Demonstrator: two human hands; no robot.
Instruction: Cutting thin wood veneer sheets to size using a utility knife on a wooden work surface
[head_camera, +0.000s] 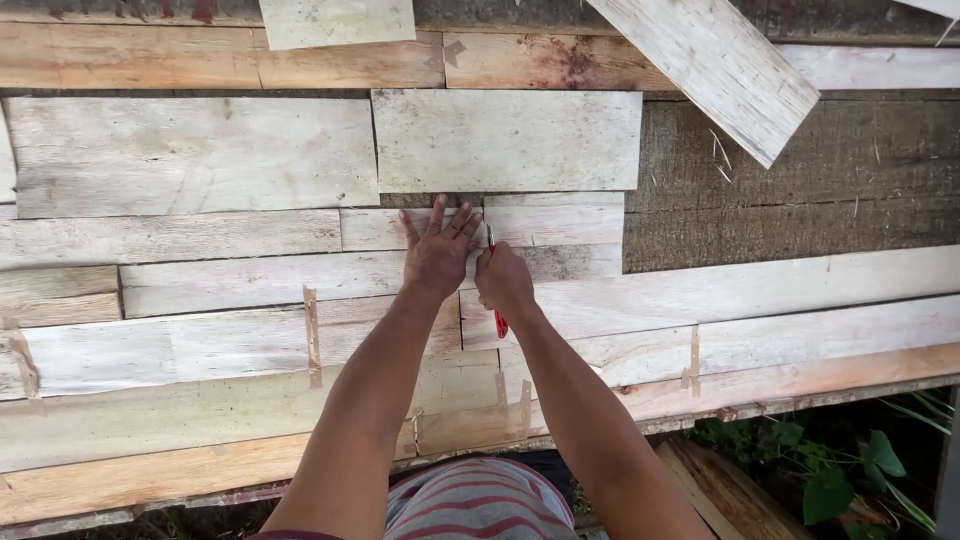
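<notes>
Right hand (503, 282) — red pencil (499, 322) half-hidden

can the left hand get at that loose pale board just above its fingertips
Probably yes. The left hand lies flat on the planks, fingertips almost at the lower edge of the pale board. Nothing lies between them; the right hand, holding a red tool, sits off to the side.

outdoor woodworking spot, rough pale planks (190, 155) laid on a bench, green plants (830, 470) beside
</notes>
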